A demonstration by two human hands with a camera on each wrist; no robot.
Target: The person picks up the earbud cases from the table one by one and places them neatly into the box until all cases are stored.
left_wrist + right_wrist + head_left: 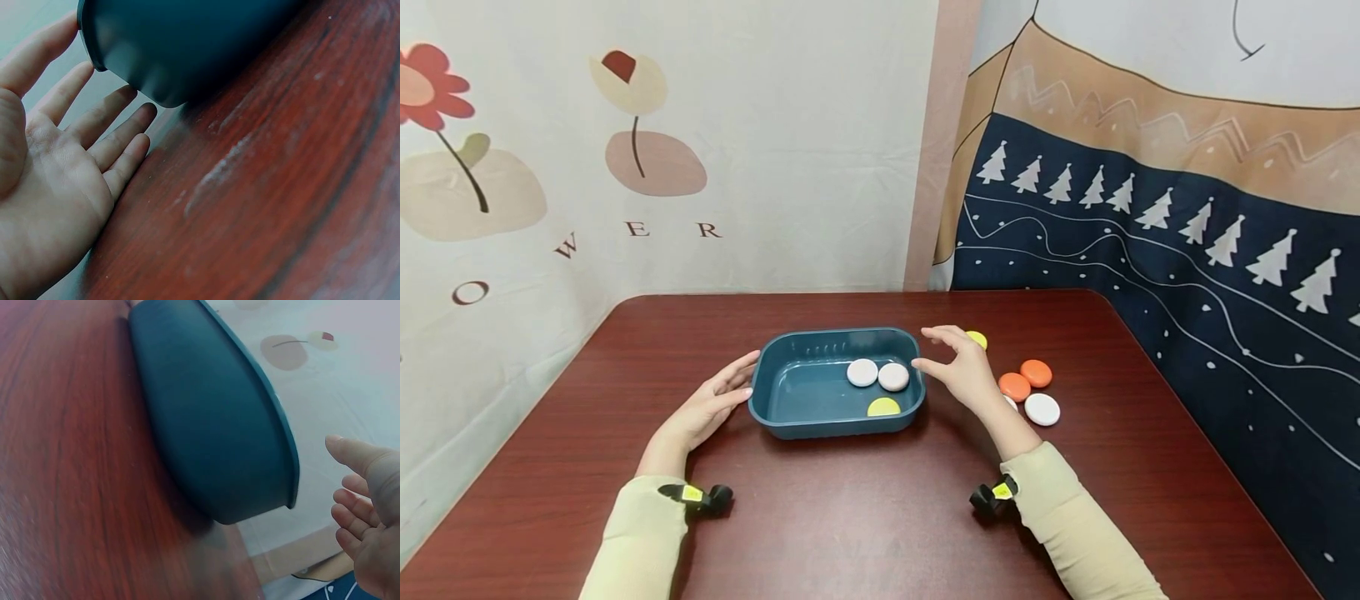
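Tray (835, 428) holds discs (862, 372); left grip (706, 408) relaxed against one end, right grip (967, 372) loose, probably just off the other.

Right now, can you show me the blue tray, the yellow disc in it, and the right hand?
Blue tray (808, 387): head view, on its bare inside floor.
Yellow disc (883, 407): head view, on its visible top.
Right hand (967, 372): head view, near the thumb's base.

Right of the tray (808, 387), my right hand (966, 375) hides part of a yellow disc (978, 340) and my wrist (1006, 427) most of a white disc (1012, 404). The tray's near wall covers the inner yellow disc's (883, 407) lower edge. My left wrist view crops the tray at the top.
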